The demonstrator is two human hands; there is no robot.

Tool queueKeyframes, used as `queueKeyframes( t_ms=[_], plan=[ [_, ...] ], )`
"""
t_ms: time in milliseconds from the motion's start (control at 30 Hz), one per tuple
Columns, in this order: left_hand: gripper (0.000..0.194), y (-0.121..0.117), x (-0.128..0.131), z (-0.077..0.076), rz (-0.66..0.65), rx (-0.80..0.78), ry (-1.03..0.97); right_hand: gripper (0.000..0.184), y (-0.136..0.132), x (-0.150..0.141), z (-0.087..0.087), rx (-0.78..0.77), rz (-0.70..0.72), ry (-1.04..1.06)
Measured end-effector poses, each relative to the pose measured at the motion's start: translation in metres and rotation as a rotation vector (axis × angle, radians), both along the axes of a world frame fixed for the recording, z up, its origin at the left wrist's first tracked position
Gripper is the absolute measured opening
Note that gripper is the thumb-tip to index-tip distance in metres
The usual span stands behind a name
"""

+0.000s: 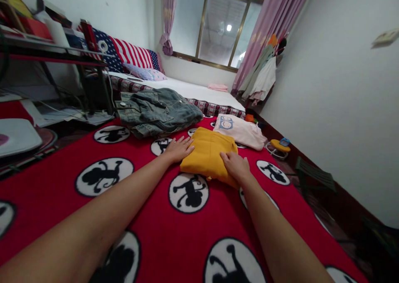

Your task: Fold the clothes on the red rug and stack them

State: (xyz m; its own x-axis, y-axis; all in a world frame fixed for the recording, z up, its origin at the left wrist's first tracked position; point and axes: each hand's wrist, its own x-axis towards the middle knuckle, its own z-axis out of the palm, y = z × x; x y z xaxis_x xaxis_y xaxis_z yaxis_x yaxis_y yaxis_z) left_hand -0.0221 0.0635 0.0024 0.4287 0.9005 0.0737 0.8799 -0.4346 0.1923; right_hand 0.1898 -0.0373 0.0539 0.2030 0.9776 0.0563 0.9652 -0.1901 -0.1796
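A folded yellow garment (209, 150), thick like a sweatshirt, lies on the red blanket (149, 216) in front of me. My left hand (180, 150) rests on its left edge, open, fingers stretched out across the cloth. At the right edge, my right hand (236, 166) is closed on the fabric; its thumb lies on top and the other fingers are partly hidden. Just behind, to the right, is a folded pale pink garment (241, 131) with a blue print. A crumpled denim garment (158, 110) lies behind my left hand.
Beyond the blanket stands a white-topped bed (193, 89) with cushions and a folded pink cloth (217, 87). A cluttered desk (56, 58) is at the left, near a pale chair seat (18, 137). Along the right wall are a yellow stool (279, 146) and hanging clothes (262, 79).
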Motion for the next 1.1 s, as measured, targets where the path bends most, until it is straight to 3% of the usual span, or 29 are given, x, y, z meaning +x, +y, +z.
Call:
queueKeyframes(
  t_ms=[100, 233, 367, 633, 733, 867, 1000, 1100],
  plan=[
    [0.06, -0.008, -0.002, -0.002, 0.015, 0.031, -0.047, 0.054, -0.024, -0.022, 0.021, -0.006, 0.193, 0.044],
    [0.058, -0.01, -0.001, -0.002, 0.036, 0.07, -0.082, 0.082, -0.042, -0.037, 0.027, -0.081, 0.446, -0.038],
    [0.057, -0.009, 0.0, -0.003, 0.041, 0.099, -0.093, 0.088, -0.042, -0.031, 0.015, -0.071, 0.459, -0.107],
    [0.054, -0.01, -0.001, -0.001, 0.033, 0.117, -0.157, 0.059, -0.034, -0.034, -0.011, 0.3, 0.324, -0.157],
    [0.053, -0.007, -0.003, 0.0, 0.014, 0.118, -0.251, 0.05, -0.025, -0.023, -0.014, 0.408, 0.253, -0.021],
    [0.051, -0.002, -0.007, 0.0, 0.089, 0.115, -0.429, 0.045, -0.025, -0.009, -0.009, 0.541, 0.143, 0.322],
    [0.044, 0.0, -0.01, -0.002, 0.099, 0.129, -0.484, 0.037, -0.041, -0.013, 0.016, 0.568, 0.157, 0.696],
    [0.039, -0.001, -0.011, -0.002, 0.079, 0.142, -0.497, 0.035, -0.046, -0.014, 0.045, 0.565, 0.095, 0.841]
  ],
)
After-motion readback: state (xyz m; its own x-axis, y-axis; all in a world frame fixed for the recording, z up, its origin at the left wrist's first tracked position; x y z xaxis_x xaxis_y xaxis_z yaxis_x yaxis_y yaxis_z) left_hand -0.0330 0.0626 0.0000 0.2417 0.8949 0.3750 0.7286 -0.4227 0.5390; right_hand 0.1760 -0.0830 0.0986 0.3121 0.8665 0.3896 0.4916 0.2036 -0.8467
